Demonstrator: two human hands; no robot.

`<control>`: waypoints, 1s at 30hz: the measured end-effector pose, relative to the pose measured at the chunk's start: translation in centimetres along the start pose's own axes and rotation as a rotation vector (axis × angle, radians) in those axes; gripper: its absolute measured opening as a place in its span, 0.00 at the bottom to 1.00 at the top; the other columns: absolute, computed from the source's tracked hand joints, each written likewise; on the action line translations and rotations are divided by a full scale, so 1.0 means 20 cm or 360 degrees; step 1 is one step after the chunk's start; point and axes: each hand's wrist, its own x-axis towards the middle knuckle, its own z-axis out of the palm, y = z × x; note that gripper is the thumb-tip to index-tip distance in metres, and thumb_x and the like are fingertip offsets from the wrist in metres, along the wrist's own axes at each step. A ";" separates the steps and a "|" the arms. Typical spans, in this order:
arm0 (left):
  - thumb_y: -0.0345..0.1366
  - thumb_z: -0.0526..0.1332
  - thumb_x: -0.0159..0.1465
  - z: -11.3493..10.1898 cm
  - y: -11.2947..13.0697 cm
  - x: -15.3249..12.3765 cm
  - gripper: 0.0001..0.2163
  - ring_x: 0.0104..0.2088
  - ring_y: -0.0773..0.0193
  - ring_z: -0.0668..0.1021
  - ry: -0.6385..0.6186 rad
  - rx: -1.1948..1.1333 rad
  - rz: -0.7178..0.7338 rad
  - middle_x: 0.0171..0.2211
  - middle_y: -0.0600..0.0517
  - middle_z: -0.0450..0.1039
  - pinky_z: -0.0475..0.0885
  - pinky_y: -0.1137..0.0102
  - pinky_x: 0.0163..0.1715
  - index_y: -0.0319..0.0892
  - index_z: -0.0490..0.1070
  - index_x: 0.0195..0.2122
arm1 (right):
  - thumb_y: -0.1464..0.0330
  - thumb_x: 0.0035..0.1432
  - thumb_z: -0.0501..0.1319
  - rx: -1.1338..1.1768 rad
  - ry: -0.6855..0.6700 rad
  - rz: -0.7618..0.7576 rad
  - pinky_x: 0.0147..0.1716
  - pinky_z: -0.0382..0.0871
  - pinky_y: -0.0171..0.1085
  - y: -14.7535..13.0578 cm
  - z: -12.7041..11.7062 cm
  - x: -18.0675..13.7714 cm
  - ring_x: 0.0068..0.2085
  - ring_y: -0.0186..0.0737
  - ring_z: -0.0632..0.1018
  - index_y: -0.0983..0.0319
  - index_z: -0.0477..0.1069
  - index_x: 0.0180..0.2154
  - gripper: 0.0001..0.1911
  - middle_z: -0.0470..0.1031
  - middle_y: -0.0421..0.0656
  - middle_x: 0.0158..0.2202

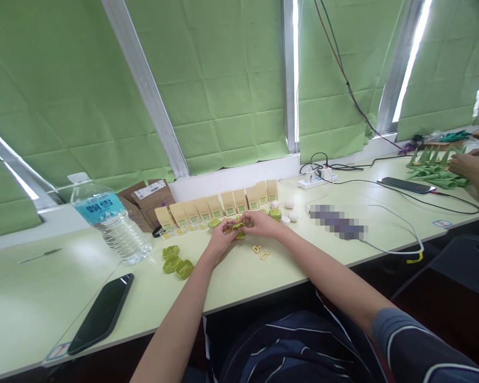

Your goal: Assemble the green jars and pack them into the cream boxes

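My left hand and my right hand meet over the pale desk, fingers pinched together on a small green plastic piece. Just right of them lie two small tan pieces. Left of my left hand sit three green ring-shaped pieces. Behind my hands runs a row of several small tan packets with green labels, with a green ball and white pellets at its right end.
A water bottle stands at the left, a black phone near the front edge. Brown boxes lean at the sill. A power strip, cables and another phone lie right. Another person's hand works on green parts.
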 end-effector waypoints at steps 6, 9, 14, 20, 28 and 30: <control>0.40 0.70 0.55 0.01 0.02 -0.01 0.17 0.33 0.66 0.78 0.0021 0.0049 -0.0012 0.39 0.48 0.74 0.78 0.63 0.39 0.40 0.70 0.42 | 0.68 0.53 0.65 0.0028 -0.0022 0.0001 0.33 0.64 0.32 0.00 0.01 0.00 0.34 0.36 0.77 0.61 0.74 0.39 0.09 0.79 0.40 0.34; 0.39 0.70 0.54 0.02 0.03 -0.02 0.16 0.32 0.66 0.78 0.0038 0.0051 -0.0023 0.39 0.49 0.73 0.78 0.64 0.38 0.40 0.70 0.41 | 0.68 0.53 0.65 0.0040 -0.0025 -0.0008 0.32 0.64 0.32 0.00 0.01 0.00 0.34 0.36 0.77 0.61 0.74 0.39 0.09 0.79 0.40 0.34; 0.37 0.70 0.54 0.03 0.05 -0.02 0.16 0.31 0.67 0.78 0.0045 0.0066 -0.0035 0.37 0.50 0.72 0.78 0.65 0.36 0.40 0.69 0.40 | 0.69 0.53 0.65 0.0029 -0.0023 -0.0035 0.33 0.63 0.31 0.01 0.02 0.00 0.35 0.35 0.77 0.61 0.73 0.38 0.08 0.79 0.39 0.34; 0.37 0.69 0.54 0.03 0.04 -0.03 0.15 0.28 0.68 0.78 0.0039 0.0108 -0.0013 0.38 0.51 0.71 0.78 0.66 0.34 0.41 0.69 0.40 | 0.69 0.52 0.65 0.0008 -0.0031 -0.0035 0.32 0.62 0.31 0.01 0.02 0.00 0.34 0.35 0.76 0.61 0.72 0.37 0.08 0.78 0.39 0.33; 0.36 0.67 0.54 0.02 0.00 -0.01 0.14 0.28 0.68 0.78 0.0022 0.0146 0.0083 0.40 0.50 0.71 0.78 0.65 0.34 0.41 0.68 0.40 | 0.69 0.52 0.64 0.0028 -0.0053 -0.0017 0.32 0.62 0.32 -0.01 0.01 0.00 0.34 0.35 0.75 0.61 0.69 0.36 0.08 0.76 0.39 0.34; 0.36 0.67 0.54 0.01 -0.01 -0.01 0.14 0.28 0.67 0.78 0.0007 0.0152 0.0098 0.39 0.51 0.71 0.78 0.66 0.34 0.41 0.68 0.40 | 0.69 0.52 0.64 0.0016 -0.0062 -0.0013 0.31 0.62 0.32 -0.01 0.01 0.00 0.34 0.35 0.74 0.61 0.69 0.36 0.08 0.76 0.39 0.34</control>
